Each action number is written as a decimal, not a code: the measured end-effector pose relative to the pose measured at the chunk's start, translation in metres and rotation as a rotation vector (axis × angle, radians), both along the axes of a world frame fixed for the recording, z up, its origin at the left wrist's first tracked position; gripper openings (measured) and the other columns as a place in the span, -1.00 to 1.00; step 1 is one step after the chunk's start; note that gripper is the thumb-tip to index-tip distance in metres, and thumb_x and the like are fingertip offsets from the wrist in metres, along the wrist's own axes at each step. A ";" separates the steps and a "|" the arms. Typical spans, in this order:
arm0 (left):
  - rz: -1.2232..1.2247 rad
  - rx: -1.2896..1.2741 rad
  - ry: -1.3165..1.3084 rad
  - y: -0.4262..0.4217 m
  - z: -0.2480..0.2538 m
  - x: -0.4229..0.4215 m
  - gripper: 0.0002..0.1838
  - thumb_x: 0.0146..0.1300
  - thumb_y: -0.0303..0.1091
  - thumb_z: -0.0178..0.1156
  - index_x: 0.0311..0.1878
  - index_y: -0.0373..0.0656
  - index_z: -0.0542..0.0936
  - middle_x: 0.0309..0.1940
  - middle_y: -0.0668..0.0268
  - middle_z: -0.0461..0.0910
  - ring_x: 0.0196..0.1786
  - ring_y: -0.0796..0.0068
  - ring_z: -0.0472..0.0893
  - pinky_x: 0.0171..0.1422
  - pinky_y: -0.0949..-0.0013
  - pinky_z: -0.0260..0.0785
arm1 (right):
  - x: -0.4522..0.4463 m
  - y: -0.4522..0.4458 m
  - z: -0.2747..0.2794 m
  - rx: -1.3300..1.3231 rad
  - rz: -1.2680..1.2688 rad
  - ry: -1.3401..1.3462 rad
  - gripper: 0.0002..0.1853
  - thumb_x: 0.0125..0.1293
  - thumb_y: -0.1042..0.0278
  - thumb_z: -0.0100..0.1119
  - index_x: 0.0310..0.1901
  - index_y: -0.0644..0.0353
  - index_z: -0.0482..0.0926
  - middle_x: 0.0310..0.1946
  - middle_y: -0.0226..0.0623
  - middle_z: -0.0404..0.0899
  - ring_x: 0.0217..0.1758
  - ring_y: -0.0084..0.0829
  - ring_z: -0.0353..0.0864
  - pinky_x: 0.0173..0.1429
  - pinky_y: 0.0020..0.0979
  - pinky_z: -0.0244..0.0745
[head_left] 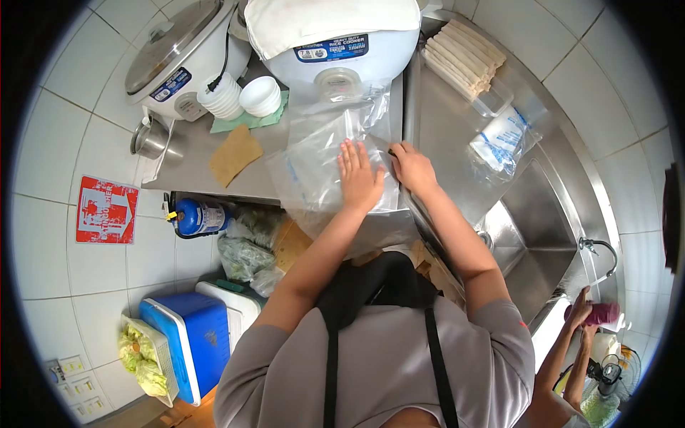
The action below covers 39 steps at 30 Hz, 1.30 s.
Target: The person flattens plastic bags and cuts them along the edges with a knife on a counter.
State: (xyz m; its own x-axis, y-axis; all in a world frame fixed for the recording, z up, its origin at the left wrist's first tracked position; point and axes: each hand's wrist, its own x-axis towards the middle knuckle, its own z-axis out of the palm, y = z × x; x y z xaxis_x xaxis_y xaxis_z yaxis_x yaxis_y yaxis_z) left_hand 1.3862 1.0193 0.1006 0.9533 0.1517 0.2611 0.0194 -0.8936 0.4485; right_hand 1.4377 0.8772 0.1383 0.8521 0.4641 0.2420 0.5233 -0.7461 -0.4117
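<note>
My left hand (pixel 359 177) lies flat with spread fingers on a stack of clear plastic bags (pixel 314 171) at the front edge of the steel counter. Just to its right, my right hand (pixel 412 168) is closed round a small dark object, of which only a tip shows at the fingers. This hand rests by the raised seam between the counter and the sink unit. Above the bags stands a white rice cooker (pixel 342 57) with a cloth on its lid. A brown piece of paper or cloth (pixel 235 155) lies left of the bags.
Left on the counter are stacked white bowls (pixel 221 98), another rice cooker (pixel 175 64) and a metal pot (pixel 151 139). At right are wrapped packs (pixel 465 58), a blue-white plastic package (pixel 499 141) and a sink (pixel 535 207). Another person's hands (pixel 581 314) hold something purple under a tap.
</note>
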 end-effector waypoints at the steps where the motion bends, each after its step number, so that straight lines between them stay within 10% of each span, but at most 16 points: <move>1: -0.012 0.041 0.011 0.005 0.003 0.006 -0.24 0.31 -0.05 -0.09 0.41 -0.38 0.03 0.46 -0.09 -0.13 0.53 0.03 -0.19 0.54 0.00 -0.41 | -0.003 -0.006 -0.001 -0.004 -0.026 0.020 -0.75 0.20 0.39 0.08 -0.07 0.15 0.44 -0.19 -0.17 0.49 -0.13 -0.13 0.57 -0.14 -0.15 0.53; 39: -0.034 0.109 0.063 0.025 -0.002 0.046 -0.18 0.37 0.06 -0.20 0.41 -0.47 -0.08 0.48 -0.05 -0.19 0.54 0.15 -0.24 0.56 0.08 -0.43 | 0.065 0.059 0.056 -0.011 0.141 -0.341 -0.62 0.13 0.38 0.15 0.03 0.17 0.46 -0.18 -0.23 0.45 -0.09 -0.24 0.56 -0.19 -0.26 0.57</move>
State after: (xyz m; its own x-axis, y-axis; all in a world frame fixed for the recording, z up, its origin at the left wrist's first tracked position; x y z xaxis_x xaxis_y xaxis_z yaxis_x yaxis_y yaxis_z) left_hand 1.4320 1.0439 0.0982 0.9725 0.0925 0.2138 0.0128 -0.9376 0.3475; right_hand 1.5027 0.9361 0.1945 0.6509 0.5752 0.4955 0.7269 -0.6605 -0.1880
